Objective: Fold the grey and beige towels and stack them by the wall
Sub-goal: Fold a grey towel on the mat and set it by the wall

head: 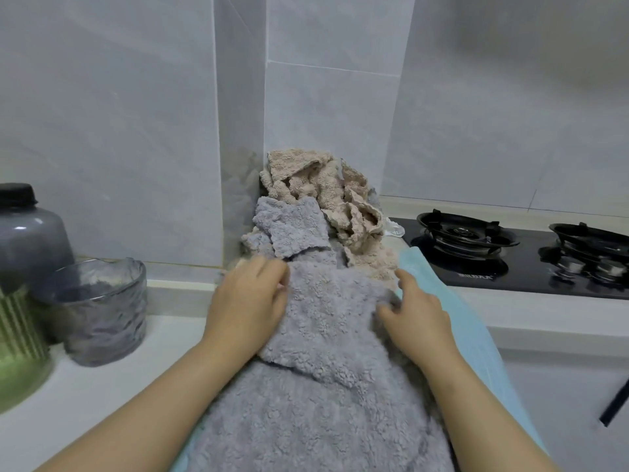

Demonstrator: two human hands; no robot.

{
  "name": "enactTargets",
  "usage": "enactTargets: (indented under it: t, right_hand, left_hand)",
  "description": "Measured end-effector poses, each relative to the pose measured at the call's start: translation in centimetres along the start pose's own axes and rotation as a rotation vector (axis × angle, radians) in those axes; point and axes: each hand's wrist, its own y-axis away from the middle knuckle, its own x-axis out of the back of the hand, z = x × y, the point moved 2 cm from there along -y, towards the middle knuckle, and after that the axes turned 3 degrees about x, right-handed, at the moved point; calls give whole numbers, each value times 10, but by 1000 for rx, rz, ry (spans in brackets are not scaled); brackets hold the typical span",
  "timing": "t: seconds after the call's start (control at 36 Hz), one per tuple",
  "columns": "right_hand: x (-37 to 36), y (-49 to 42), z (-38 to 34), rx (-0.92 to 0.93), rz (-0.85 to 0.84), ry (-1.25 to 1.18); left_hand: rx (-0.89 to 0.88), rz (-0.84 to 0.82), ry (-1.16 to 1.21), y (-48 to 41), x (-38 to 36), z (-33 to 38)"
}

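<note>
A fluffy grey towel [326, 335] lies folded over itself on the counter in front of me, on top of a light blue cloth [452, 308]. My left hand [248, 304] grips its left edge with curled fingers. My right hand [415, 318] pinches its right edge. Behind it, a second grey towel [292, 229] lies crumpled against a heap of beige towels [326, 189] piled in the wall corner.
At the left stand a glass bowl [102, 308], a dark jar with a black lid [27, 233] and a green ribbed container [20, 349]. A black gas hob [510, 253] with two burners fills the right side. Tiled walls [136, 131] close off the back.
</note>
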Motion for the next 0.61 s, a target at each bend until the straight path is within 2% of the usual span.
enactTargets:
  t: [0.08,0.14,0.22,0.33,0.39,0.47,0.5,0.56,0.61]
  right_hand:
    - [1,1,-2,10,-50,50]
    - [5,2,-3,15,-38,49]
    - [16,8,-6,24,-49,-59]
    - [37,28,-10,108,-153,-238]
    - [44,43,-10,186,-232,-181]
    - [51,64,-4,247,-326,-144]
    - [54,71,-2,262,-338,-143]
    - [58,83,3,296,-347,-167]
    - [59,94,6,304,-391,-222]
  left_hand:
    - [97,-382,192,11,-6,-1]
    - [69,-606,111,20,-8,0]
    - [24,-722,-10,26,-11,5]
    - [-24,-641,-74,28,-15,5]
    - [-62,-514,-76,24,-12,4]
    - [-106,-202,1,19,3,9]
    - [-101,-159,24,18,10,13]
    - [-47,-192,123,18,25,20]
    - [-58,-336,211,29,35,21]
